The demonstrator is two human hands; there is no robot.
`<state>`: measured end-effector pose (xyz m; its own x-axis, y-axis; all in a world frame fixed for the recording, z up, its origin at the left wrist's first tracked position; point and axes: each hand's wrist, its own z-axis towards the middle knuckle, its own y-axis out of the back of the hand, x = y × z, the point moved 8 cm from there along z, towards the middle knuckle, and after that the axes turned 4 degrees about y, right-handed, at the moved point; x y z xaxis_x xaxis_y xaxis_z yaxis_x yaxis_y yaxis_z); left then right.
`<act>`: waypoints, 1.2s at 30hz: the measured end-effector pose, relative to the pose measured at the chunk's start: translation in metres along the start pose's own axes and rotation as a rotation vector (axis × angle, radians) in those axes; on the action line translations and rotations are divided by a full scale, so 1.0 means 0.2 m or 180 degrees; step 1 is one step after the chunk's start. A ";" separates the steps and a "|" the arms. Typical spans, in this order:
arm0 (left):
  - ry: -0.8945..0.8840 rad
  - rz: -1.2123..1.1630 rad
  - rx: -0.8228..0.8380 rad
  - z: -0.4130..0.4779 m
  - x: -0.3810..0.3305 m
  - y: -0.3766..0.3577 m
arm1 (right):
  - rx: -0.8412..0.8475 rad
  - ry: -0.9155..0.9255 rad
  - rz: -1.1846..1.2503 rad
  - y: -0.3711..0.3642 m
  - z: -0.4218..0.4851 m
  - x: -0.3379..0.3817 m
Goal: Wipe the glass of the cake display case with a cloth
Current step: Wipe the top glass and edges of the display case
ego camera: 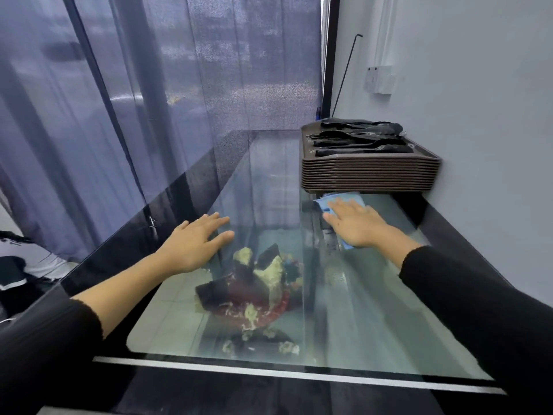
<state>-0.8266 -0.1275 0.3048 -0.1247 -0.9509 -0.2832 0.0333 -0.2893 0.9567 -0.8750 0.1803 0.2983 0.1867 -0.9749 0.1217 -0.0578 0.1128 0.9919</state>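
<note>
We press the blue cloth (pixel 335 202) flat under the open right hand (pixel 356 224) on the case's top glass (pixel 374 310), far-right area; left hand (pixel 196 244), open & empty, braces w/ palm down. Stacked trays (pixel 369 172) w/ tongs (pixel 362 139) just beyond block further reach.

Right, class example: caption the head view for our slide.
Right hand presses a blue cloth on the display case glass; left hand rests flat.

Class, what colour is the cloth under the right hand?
Light blue cloth, seen in the head view.
</note>
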 end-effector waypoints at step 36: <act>0.0315 0.0060 0.0050 -0.78 0.59 0.24 | -0.0038 0.0506 0.0292 -0.13 -0.99 1.08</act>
<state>-0.6855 -0.2702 0.3068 -0.0257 -0.9626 -0.2698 0.0189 -0.2703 0.9626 -0.6401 0.0052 0.3053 0.3340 -0.9178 0.2149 -0.0702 0.2031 0.9766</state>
